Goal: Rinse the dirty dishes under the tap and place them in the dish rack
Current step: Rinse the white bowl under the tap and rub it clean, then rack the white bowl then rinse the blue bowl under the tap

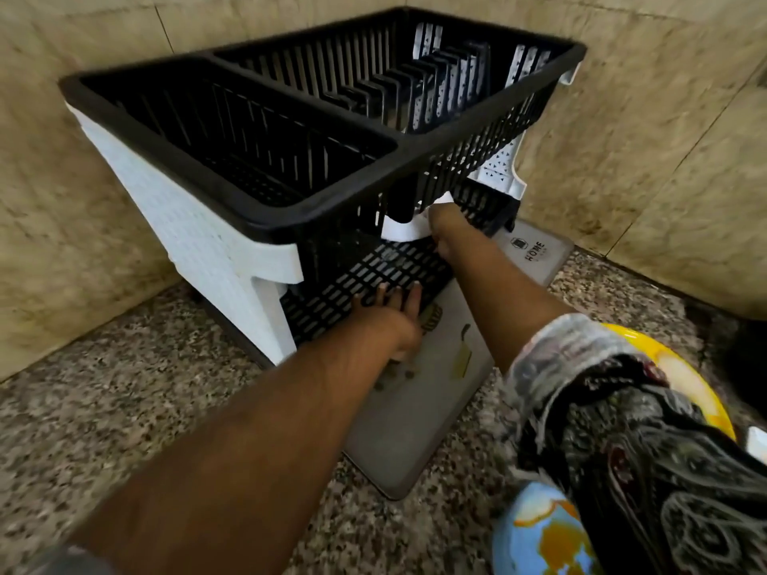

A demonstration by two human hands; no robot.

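Observation:
A two-tier dish rack (290, 209) with black slotted baskets and white side panels stands in the corner of the granite counter. Its upper basket holds no dishes. My left hand (394, 313) lies flat, fingers straight, on the front edge of the lower black shelf (373, 276). My right hand (446, 238) reaches under the upper basket and holds a white object (400, 232) above the lower shelf; what the object is I cannot tell, as the basket hides its top.
A grey drip mat (398, 441) printed "HOME" lies under the rack. A yellow plate (664, 367) and a blue-and-orange dish (535, 533) sit at the right, partly behind my patterned sleeve. Tiled walls close the corner behind.

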